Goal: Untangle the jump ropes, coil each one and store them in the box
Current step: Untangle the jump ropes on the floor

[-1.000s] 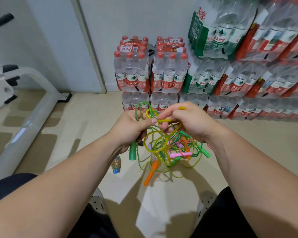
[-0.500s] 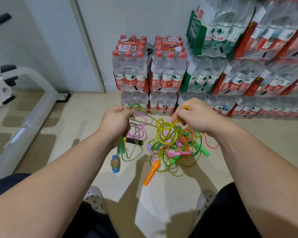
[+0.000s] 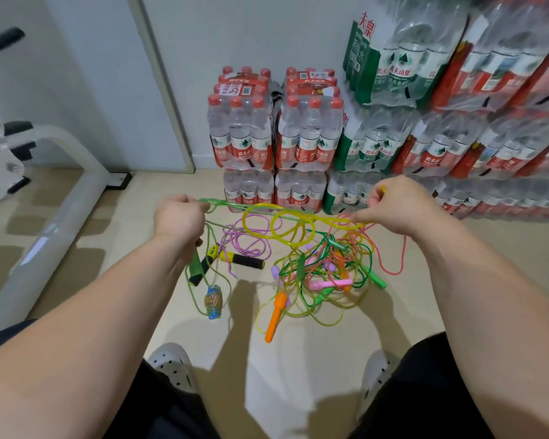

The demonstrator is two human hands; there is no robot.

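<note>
Just pulled apart: left hand [image 3: 179, 217] and right hand [image 3: 396, 207] both clamped on the yellow-green rope [image 3: 279, 217] — tangle [image 3: 324, 270] barely loosened.

The jump ropes [image 3: 316, 266] are mostly translucent, glossy plastic cord. The purple cord [image 3: 248, 239] is braided textile with a matt finish. Its handle [image 3: 244, 260] is yellow hard plastic with a black matt foam grip. The orange handle [image 3: 274, 318] is smooth moulded plastic. The floor [image 3: 133, 217] is smooth with a low sheen. The bottle packs [image 3: 308, 134] are clear plastic under glossy shrink film. The clogs [image 3: 171, 364] are matt and perforated.
</note>
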